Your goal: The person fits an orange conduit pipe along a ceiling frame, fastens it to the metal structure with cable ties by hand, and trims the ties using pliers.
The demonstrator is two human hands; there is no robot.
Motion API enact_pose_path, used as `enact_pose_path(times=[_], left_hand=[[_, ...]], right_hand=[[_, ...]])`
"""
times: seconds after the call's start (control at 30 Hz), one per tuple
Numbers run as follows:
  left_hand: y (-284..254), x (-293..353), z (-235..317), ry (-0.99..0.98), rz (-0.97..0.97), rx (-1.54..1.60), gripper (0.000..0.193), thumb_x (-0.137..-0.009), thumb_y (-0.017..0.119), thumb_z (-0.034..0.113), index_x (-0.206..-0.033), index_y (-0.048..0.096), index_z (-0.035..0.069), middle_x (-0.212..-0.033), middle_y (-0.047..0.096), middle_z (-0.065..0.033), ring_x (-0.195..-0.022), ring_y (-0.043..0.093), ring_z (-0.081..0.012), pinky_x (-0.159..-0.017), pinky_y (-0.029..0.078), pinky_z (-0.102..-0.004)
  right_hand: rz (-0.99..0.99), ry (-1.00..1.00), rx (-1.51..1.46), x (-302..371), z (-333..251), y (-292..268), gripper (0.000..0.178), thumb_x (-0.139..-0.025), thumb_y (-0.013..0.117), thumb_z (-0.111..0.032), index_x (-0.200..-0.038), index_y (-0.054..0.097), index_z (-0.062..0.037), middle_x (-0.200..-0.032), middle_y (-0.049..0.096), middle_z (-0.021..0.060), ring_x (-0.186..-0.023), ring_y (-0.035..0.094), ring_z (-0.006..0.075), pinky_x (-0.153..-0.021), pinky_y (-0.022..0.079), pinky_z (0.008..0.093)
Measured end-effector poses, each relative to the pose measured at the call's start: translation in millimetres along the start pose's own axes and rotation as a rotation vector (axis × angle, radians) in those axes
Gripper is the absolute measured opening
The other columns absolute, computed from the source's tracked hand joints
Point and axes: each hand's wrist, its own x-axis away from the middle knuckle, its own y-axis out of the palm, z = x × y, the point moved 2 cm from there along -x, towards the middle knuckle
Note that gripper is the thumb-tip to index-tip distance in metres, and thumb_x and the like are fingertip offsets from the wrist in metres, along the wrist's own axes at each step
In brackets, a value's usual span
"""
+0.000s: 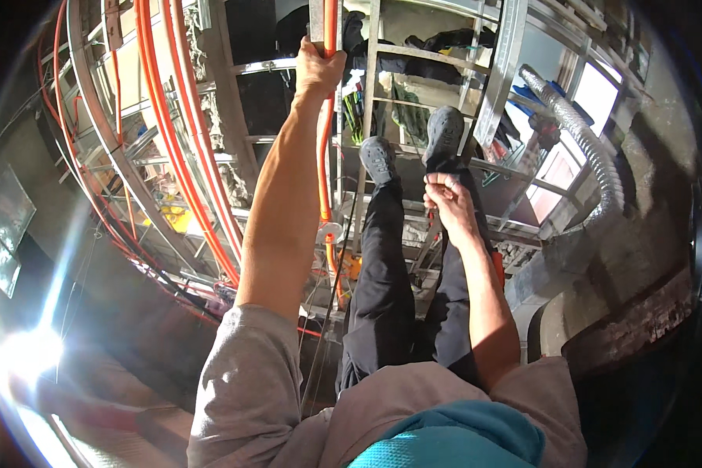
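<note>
My left hand reaches far up, closed round an upright orange conduit and pressed against the metal stud beside it. Below that hand the conduit runs down past a pale round disc. Over my right shin, my right hand is drawn up with thumb and fingers pinched together. Whatever it may hold is too small to make out. My two grey shoes point away from me, among the metal framing.
More orange conduits run down the left side along metal rails. A silver flexible duct curves down at the right, near a bright window. Dark cloth and coloured items lie beyond the framing. A bright light glares at lower left.
</note>
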Motion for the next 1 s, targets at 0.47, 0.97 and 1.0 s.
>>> enact_pose_path(times=[0.47,0.97,1.0], left_hand=[[-6,-7,-15,0.070,-0.004,0.010,0.038,-0.076,0.075,0.024,-0.099,0.057,-0.001,-0.075,0.067,-0.0120,-0.068,0.066,-0.0221,-0.069,0.055,-0.0373],[-9,26,-42,-0.577,0.579,0.591,0.072,-0.085,0.085,0.039,-0.131,0.046,0.000,-0.111,0.061,-0.0147,-0.094,0.061,-0.0218,-0.083,0.051,-0.0367],[-22,19,-70,-0.644,0.391,0.905,0.057,-0.088,0.082,0.035,-0.123,0.053,0.001,-0.106,0.063,-0.0128,-0.093,0.062,-0.0227,-0.083,0.052,-0.0411]], right_hand=[[0.130,-0.410,0.794,-176,-88,52,0.028,-0.093,0.062,-0.029,-0.109,0.077,-0.0117,-0.105,0.076,0.0161,-0.097,0.073,0.0323,-0.088,0.056,0.0401],[-0.337,-0.410,0.554,-271,-119,120,0.025,-0.091,0.059,-0.003,-0.108,0.076,-0.0092,-0.105,0.077,0.0065,-0.099,0.071,0.0152,-0.089,0.055,0.0295],[-0.296,-0.399,0.624,-262,-121,142,0.026,-0.091,0.055,0.000,-0.107,0.075,-0.0076,-0.104,0.077,0.0060,-0.097,0.070,0.0126,-0.087,0.055,0.0276]])
